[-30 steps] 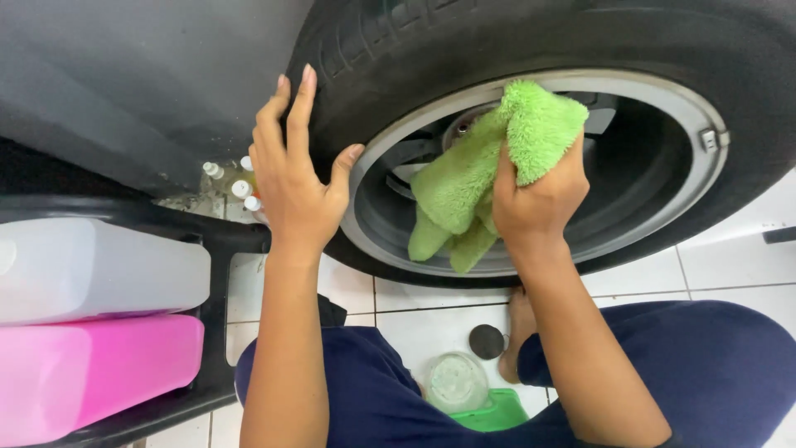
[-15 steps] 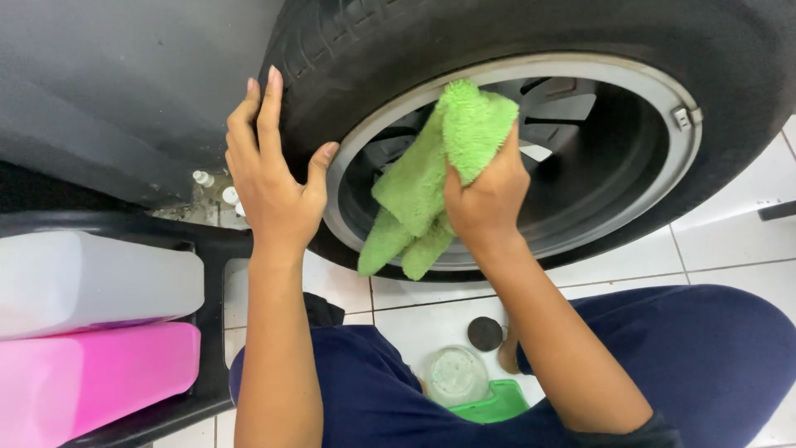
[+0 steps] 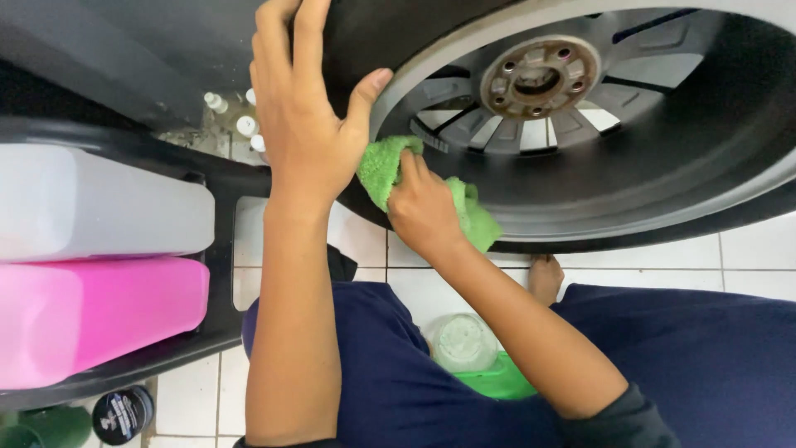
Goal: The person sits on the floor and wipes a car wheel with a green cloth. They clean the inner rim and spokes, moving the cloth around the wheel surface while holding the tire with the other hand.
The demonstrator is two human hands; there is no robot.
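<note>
we press the green cloth (image 3: 390, 170) against the lower rim of the wheel (image 3: 580, 124), bunched in our right hand (image 3: 423, 207); how much is wiped we cannot tell. our left hand (image 3: 303, 108) lies spread flat on the tyre (image 3: 373, 41). left, a white jug (image 3: 91, 203) above a pink jug (image 3: 91, 319); a small black round tin (image 3: 123, 413) below.

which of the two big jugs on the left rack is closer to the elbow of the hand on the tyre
The pink jug, the lower of the two. It lies level with the forearm behind the left hand, while the white jug sits above it, nearer the wrist.
</note>
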